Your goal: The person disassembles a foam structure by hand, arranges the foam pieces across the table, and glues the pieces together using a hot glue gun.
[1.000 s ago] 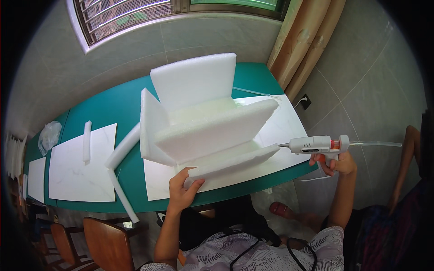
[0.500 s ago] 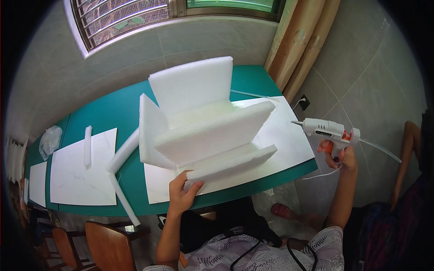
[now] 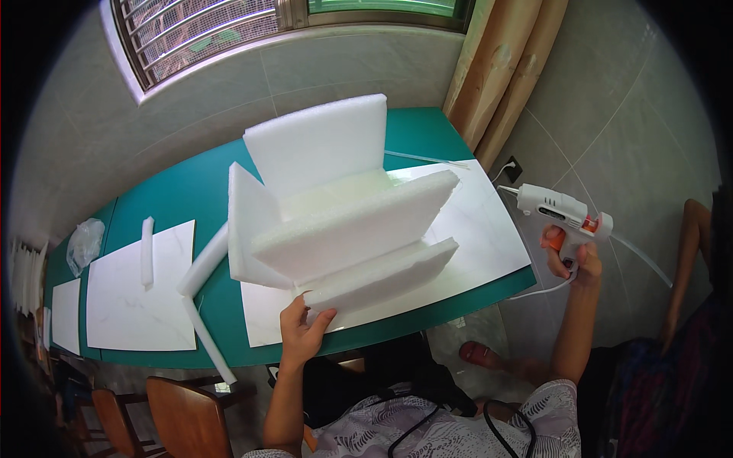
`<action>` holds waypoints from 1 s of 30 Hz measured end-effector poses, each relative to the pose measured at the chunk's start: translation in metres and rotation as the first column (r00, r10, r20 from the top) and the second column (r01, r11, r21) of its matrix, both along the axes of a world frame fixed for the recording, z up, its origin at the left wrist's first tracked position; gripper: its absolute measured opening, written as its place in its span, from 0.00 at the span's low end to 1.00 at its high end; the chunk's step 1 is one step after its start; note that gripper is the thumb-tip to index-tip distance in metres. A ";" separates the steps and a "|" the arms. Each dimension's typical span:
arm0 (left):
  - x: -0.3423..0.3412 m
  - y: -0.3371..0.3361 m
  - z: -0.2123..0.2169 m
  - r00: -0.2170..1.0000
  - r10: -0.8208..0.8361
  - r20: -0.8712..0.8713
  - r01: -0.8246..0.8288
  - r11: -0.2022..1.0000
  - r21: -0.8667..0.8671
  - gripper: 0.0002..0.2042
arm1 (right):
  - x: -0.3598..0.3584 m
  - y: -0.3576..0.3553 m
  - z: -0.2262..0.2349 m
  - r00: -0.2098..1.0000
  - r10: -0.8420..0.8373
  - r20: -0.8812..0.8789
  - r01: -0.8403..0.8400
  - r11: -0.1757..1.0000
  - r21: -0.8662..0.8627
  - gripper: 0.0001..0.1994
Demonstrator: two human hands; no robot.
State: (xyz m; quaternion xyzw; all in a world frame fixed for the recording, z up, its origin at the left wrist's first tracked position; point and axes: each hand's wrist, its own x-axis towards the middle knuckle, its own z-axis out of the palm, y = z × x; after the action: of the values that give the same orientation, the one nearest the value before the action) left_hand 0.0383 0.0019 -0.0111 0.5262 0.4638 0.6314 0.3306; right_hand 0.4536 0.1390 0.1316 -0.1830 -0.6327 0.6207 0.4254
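My left hand (image 3: 303, 330) grips the lower edge of a white foam assembly (image 3: 336, 206), several foam slabs joined into a stepped shape, held up over the green table (image 3: 175, 198). My right hand (image 3: 571, 256) holds a white glue gun (image 3: 556, 208) with an orange trigger out to the right of the table, nozzle pointing left and a clear glue stick sticking out behind. The gun is apart from the foam.
White marble-patterned sheets (image 3: 137, 286) lie on the table. Loose foam strips (image 3: 146, 250) (image 3: 205, 336) rest at left, one hanging over the front edge. A plastic bag (image 3: 82, 243) sits far left. Wooden chairs (image 3: 191, 412) stand below. A curtain (image 3: 504, 76) and wall socket (image 3: 511, 169) are at right. Another person's arm (image 3: 687, 259) is at far right.
My right hand has lifted the glue gun and swung it further right, away from the foam. The foam assembly stays in my left hand, tilted slightly more.
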 end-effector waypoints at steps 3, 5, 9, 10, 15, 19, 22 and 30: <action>0.000 -0.004 0.001 0.999 0.015 0.029 -0.015 1.000 0.003 0.15 | -0.002 -0.001 0.001 0.989 -0.123 0.087 0.124 0.992 -0.005 0.31; 0.000 -0.007 0.003 0.999 0.024 0.048 -0.024 1.000 0.003 0.15 | -0.003 0.000 -0.003 0.976 -0.178 0.124 0.182 0.983 -0.017 0.31; 0.002 -0.013 0.007 0.995 0.018 0.099 -0.017 1.000 -0.010 0.16 | -0.002 0.013 -0.021 0.905 -0.285 0.315 0.301 0.954 -0.004 0.34; 0.003 -0.014 0.009 0.994 0.014 0.112 -0.016 1.000 0.012 0.17 | 0.001 0.022 -0.028 0.908 -0.251 0.334 0.267 0.964 -0.002 0.28; 0.007 -0.029 0.019 0.986 0.051 0.162 -0.057 0.998 0.029 0.20 | -0.007 0.053 -0.061 0.776 -0.292 0.559 0.140 0.944 0.299 0.17; 0.002 -0.041 0.027 0.980 0.134 0.148 -0.140 0.990 0.031 0.24 | -0.026 0.062 -0.066 0.699 -0.308 0.645 0.016 0.909 0.417 0.18; -0.011 -0.052 0.024 0.972 0.213 0.099 -0.212 0.977 -0.021 0.33 | -0.038 0.069 -0.070 0.685 -0.324 0.652 -0.032 0.881 0.472 0.19; -0.016 -0.057 0.045 0.958 0.271 0.096 -0.274 0.961 0.020 0.37 | -0.052 0.085 -0.098 0.630 -0.341 0.698 -0.195 0.800 0.567 0.21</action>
State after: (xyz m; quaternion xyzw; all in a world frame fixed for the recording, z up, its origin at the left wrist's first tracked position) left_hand 0.0224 -0.0549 0.0336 0.4331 0.5057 0.7021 0.2524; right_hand 0.4019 0.2244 0.0336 -0.3145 -0.9043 0.2308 0.1734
